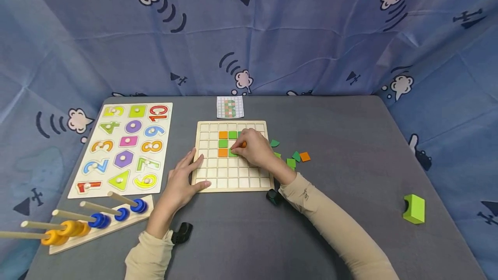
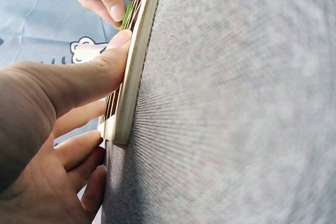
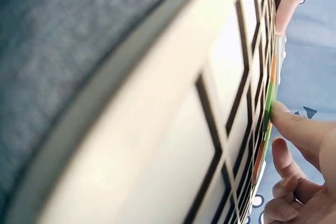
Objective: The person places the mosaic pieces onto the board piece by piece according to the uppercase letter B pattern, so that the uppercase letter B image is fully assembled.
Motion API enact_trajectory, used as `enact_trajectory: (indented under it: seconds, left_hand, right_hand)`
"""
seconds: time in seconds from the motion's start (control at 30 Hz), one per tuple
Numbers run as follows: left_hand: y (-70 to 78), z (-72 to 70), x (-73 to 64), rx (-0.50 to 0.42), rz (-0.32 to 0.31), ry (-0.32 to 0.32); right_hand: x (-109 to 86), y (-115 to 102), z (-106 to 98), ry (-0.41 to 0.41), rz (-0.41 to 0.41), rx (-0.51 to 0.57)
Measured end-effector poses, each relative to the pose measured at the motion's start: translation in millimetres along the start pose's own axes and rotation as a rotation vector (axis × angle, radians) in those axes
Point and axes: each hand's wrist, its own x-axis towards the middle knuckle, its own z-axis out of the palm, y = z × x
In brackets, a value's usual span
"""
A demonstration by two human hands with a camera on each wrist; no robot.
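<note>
A wooden grid board (image 1: 218, 183) lies flat on the table. My left hand (image 1: 182, 182) steadies its near left corner, the thumb on the front rim and the fingers spread along the left side. The right hand (image 1: 254, 148) is over the middle of the board, thumb and forefinger pinching a green square tile (image 1: 231, 153) at a grid cell. In the right wrist view, the thumb tip touches this green tile (image 3: 269, 103). An orange tile (image 1: 244, 144) shows beside the fingers. Orange and green squares fill several cells, with another orange tile (image 1: 223, 152) just left of the pinched one.
A small pattern card (image 1: 230, 107) lies behind the board. Loose green tiles (image 1: 291, 163) and an orange tile (image 1: 305, 156) are scattered to its right. A number puzzle (image 1: 125, 150) and bead-peg stand (image 1: 113, 224) occupy the left; a green block (image 1: 414, 209) is far right.
</note>
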Motion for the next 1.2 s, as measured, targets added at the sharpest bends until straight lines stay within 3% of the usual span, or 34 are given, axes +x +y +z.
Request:
enact_trajectory:
  seconds: [0.27,0.6,0.97,1.2]
  left_hand:
    - [-0.9,1.5,-1.0,-0.008,0.015,0.016]
    - [-0.9,1.6,-1.3,-0.012,0.005,0.013]
    - [-1.0,1.0,-1.8,0.009,-0.006,-0.004]
    - [-0.8,0.9,-1.6,0.008,0.002,-0.013]
  right_hand:
    - [-11.6,12.4,-8.1,-0.041,-0.005,0.011]
    - [-43.4,40.2,-36.1,-0.086,0.033,-0.01]
    - [-64.3,66.8,-63.2,-0.165,0.054,0.021]
    - [-65.0,78.2,-64.4,-0.077,0.085,0.065]
